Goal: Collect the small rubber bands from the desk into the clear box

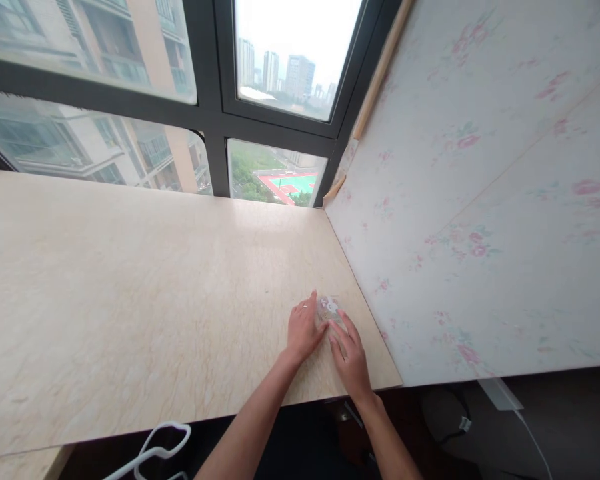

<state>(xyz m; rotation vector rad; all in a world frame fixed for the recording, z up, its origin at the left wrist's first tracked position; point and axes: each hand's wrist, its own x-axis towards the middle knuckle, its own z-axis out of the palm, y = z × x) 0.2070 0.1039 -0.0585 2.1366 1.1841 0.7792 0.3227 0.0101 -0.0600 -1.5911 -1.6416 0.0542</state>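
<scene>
A small see-through plastic packet (329, 306) with white and reddish print rests on the marbled sill, close to the wallpapered wall. My left hand (304, 328) grips its left side, the index finger stretched along the edge and the thumb at the near edge. From the right, my right hand (351, 353) holds the packet with its fingers bent over the near right side. The two hands almost meet at the packet's near end. What is inside the packet is too small to make out.
The pale sill (130, 287) runs left below a dark-framed window (210, 120). A floral wall (470, 200) bounds the right side. White tubing (155, 453) shows below the sill's front edge, and a white cable (533, 440) hangs at lower right.
</scene>
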